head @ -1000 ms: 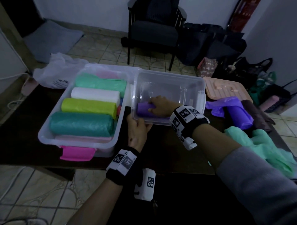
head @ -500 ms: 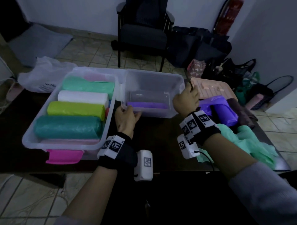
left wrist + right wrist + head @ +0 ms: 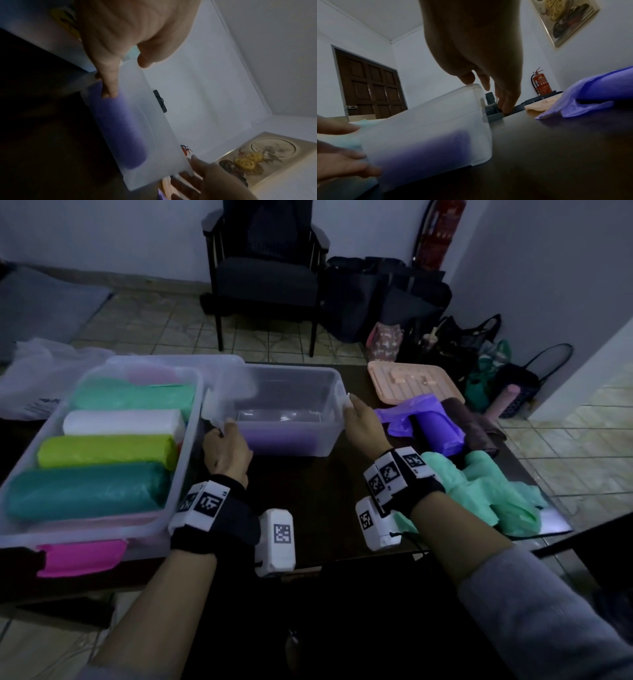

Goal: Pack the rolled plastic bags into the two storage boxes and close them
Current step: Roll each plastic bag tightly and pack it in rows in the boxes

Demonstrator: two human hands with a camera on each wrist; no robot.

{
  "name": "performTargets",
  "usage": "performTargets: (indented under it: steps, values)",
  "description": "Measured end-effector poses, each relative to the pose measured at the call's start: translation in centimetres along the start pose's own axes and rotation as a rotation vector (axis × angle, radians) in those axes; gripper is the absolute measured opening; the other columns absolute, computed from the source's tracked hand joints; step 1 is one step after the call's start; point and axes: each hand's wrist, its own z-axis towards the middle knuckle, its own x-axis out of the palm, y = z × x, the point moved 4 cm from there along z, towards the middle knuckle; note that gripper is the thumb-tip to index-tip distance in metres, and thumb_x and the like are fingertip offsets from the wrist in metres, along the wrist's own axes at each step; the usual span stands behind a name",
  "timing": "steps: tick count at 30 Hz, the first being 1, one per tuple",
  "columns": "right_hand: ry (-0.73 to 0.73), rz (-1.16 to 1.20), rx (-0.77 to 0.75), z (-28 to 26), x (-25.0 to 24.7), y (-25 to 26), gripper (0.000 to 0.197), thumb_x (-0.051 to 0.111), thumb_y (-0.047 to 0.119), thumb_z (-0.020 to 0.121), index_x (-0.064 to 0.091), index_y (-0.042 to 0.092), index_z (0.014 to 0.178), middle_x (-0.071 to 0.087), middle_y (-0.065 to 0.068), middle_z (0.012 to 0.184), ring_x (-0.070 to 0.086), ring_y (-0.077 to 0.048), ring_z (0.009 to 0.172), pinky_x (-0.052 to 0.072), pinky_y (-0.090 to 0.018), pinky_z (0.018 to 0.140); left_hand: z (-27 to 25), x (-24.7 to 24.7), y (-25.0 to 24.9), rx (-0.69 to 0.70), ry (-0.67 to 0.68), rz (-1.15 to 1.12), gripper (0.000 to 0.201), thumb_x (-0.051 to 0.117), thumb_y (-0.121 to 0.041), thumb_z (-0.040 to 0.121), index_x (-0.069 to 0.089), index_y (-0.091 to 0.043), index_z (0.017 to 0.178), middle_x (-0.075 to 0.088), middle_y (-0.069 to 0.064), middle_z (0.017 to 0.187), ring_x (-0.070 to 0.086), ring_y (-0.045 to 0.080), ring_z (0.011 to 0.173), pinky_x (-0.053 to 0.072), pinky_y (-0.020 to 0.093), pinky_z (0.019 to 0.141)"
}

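While both hands (image 3: pixel 227 451) grip it, small box (image 3: pixel 291 392) seemingly tilts.

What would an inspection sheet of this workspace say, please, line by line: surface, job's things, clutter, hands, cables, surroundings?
Surface: dark table.
Job's things: large box holds teal, lime, white and green rolls; small box holds one purple roll; a second purple roll and loose mint bags lie on the table right of it; peach lid is off, behind them.
Clutter: white bag at far left.
Hands: left hand grips the small box's left end; right hand is at its right end, grip unclear.
Cables: thin black cord at the right wrist unit.
Surroundings: chair, fire extinguisher, floor bags.
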Motion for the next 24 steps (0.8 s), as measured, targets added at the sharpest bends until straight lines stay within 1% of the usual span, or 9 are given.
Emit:
performTargets:
  steps: [2, 3, 5, 7, 9, 12, 15, 19, 24]
  values:
    - [-0.04, 0.001, -0.008, -0.4, -0.9, -1.1, 0.044, 0.036, 0.016, 0.101, 0.034, 0.003, 0.143, 0.039, -0.014, 0.146, 0.036, -0.025, 0.135, 0.029, -0.03, 0.107, 0.8, 0.5, 2.3, -0.043, -0.006, 0.122, 0.09, 0.042, -0.066, 0.059, 0.046, -0.014, 0.132, 0.053, 0.01, 0.132, 0.054, 0.031, 0.118, 0.042, 0.044, 0.102]
    - [-0.057, -0.034, -0.014, -0.6, -1.4, -1.8, 0.043, 0.039, 0.015, 0.1, 0.036, 0.004, 0.142, 0.041, -0.014, 0.145, 0.038, -0.024, 0.134, 0.029, -0.03, 0.108, -0.7, 0.9, 2.3, -0.049, 0.037, 0.219, 0.093, 0.042, -0.065, 0.061, 0.043, -0.011, 0.136, 0.049, 0.014, 0.137, 0.05, 0.035, 0.122, 0.04, 0.046, 0.104]
    - [-0.087, -0.138, -0.014, -0.9, -2.4, -3.5, 0.042, 0.048, 0.013, 0.095, 0.045, 0.007, 0.136, 0.047, -0.015, 0.138, 0.043, -0.027, 0.129, 0.034, -0.035, 0.108, -4.7, 2.0, 1.8, 0.011, 0.197, 0.492, 0.07, 0.048, -0.047, 0.084, 0.04, -0.001, 0.136, 0.041, 0.019, 0.141, 0.042, 0.035, 0.128, 0.033, 0.039, 0.108]
    - [-0.14, -0.26, 0.037, -1.3, -3.9, -5.4, 0.042, 0.052, 0.012, 0.09, 0.05, 0.008, 0.131, 0.047, -0.018, 0.133, 0.044, -0.033, 0.124, 0.035, -0.039, 0.105, -7.6, 3.8, 3.4, 0.125, 0.37, 0.752, 0.057, 0.049, -0.029, 0.094, 0.033, -0.002, 0.141, 0.031, 0.015, 0.148, 0.031, 0.029, 0.136, 0.025, 0.034, 0.112]
    - [-0.206, -0.393, 0.123, -2.0, -5.9, -7.2, 0.042, 0.052, 0.011, 0.088, 0.048, 0.007, 0.129, 0.041, -0.02, 0.133, 0.039, -0.039, 0.124, 0.033, -0.041, 0.102, -9.4, 5.5, 5.4, 0.187, 0.505, 0.959, 0.061, 0.048, -0.03, 0.095, 0.024, -0.008, 0.146, 0.016, 0.011, 0.155, 0.017, 0.026, 0.143, 0.017, 0.037, 0.117]
    - [-0.266, -0.503, 0.267, -3.2, -8.7, -9.6, 0.046, 0.053, 0.016, 0.088, 0.038, 0.002, 0.129, 0.035, -0.023, 0.135, 0.034, -0.041, 0.126, 0.033, -0.046, 0.101, -11.4, 7.7, 7.6, 0.277, 0.618, 1.22, 0.063, 0.043, -0.034, 0.096, 0.016, -0.013, 0.149, -0.004, 0.012, 0.158, -0.003, 0.028, 0.146, 0.005, 0.041, 0.117]
    - [-0.132, -0.502, 0.361, -3.4, -10.6, -12.0, 0.065, 0.058, 0.029, 0.089, 0.027, -0.003, 0.137, 0.034, -0.025, 0.14, 0.035, -0.04, 0.129, 0.031, -0.043, 0.104, -13.0, 9.0, 8.7, 0.457, 0.638, 1.334, 0.063, 0.038, -0.037, 0.097, 0.011, -0.014, 0.15, -0.012, 0.014, 0.157, -0.011, 0.03, 0.145, 0.0, 0.043, 0.117]
    - [0.187, -0.61, 0.338, -3.5, -11.7, -13.2, 0.072, 0.064, 0.037, 0.086, 0.034, 0.003, 0.141, 0.041, -0.016, 0.143, 0.042, -0.029, 0.129, 0.034, -0.031, 0.102, -13.1, 9.2, 10.0, 0.615, 0.567, 1.409, 0.06, 0.029, -0.043, 0.099, 0.012, -0.017, 0.15, -0.004, 0.011, 0.158, -0.006, 0.026, 0.146, -0.001, 0.042, 0.117]
    - [0.261, -0.628, 0.304, -3.5, -11.6, -13.1, 0.079, 0.072, 0.034, 0.079, 0.032, 0.011, 0.143, 0.039, -0.011, 0.144, 0.041, -0.026, 0.13, 0.034, -0.032, 0.104, -13.1, 8.8, 10.4, 0.686, 0.513, 1.43, 0.059, 0.025, -0.046, 0.098, 0.013, -0.019, 0.15, 0.003, 0.008, 0.159, -0.003, 0.023, 0.146, -0.002, 0.038, 0.117]
